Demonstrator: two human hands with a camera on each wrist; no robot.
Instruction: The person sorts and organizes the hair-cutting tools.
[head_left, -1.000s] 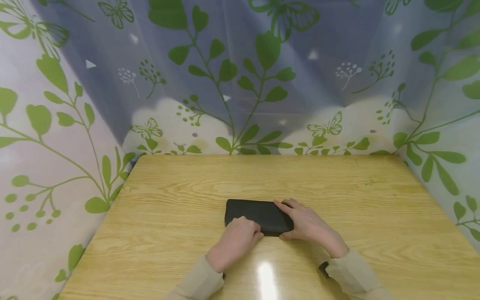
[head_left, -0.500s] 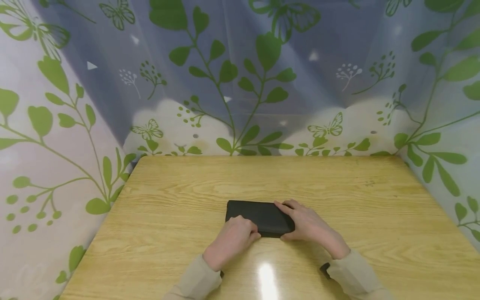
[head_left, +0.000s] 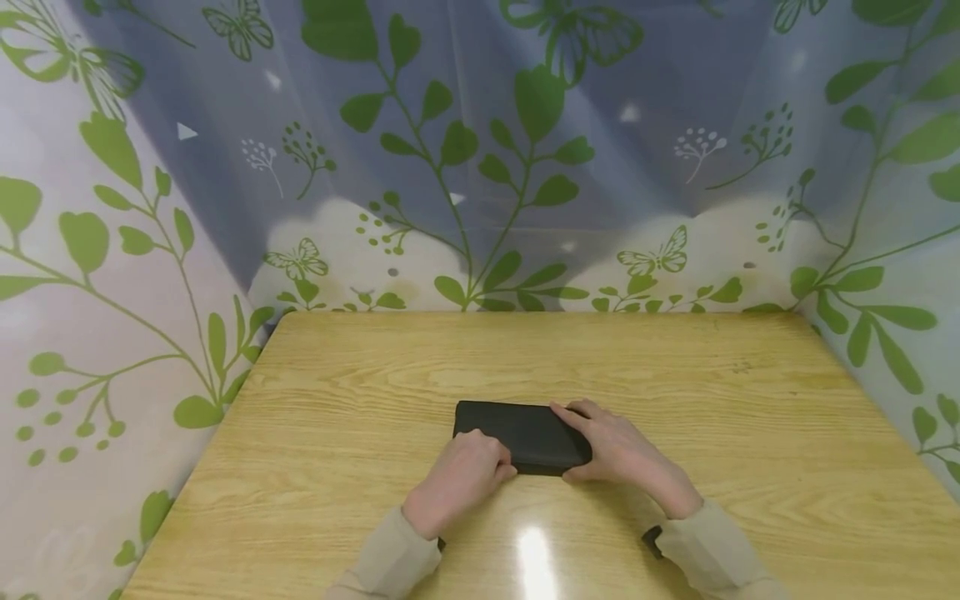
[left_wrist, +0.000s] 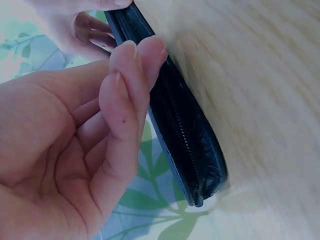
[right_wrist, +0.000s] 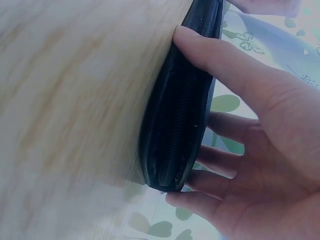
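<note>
A long black zip-around wallet (head_left: 517, 425) lies flat on the wooden table, its zip edge toward the person. My left hand (head_left: 460, 471) is at the wallet's front left part, with thumb and fingertips pinched together at the zip (left_wrist: 182, 135). Those fingertips hide the zipper pull. Zip teeth run on past them to the wallet's end in the left wrist view. Around the wallet's right end, my right hand (head_left: 618, 446) grips it, thumb (right_wrist: 192, 42) on the front edge and fingers spread along the far side.
The light wood-grain table (head_left: 337, 383) reaches to a leaf- and butterfly-patterned curtain (head_left: 487, 167) at the back. Similar patterned cloth (head_left: 90, 333) stands along both sides. A bright light reflection falls on the tabletop in front of the wallet.
My left hand has slid a little to the left along the wallet's front edge. The right hand keeps its grip, and the wallet stays in nearly the same place.
</note>
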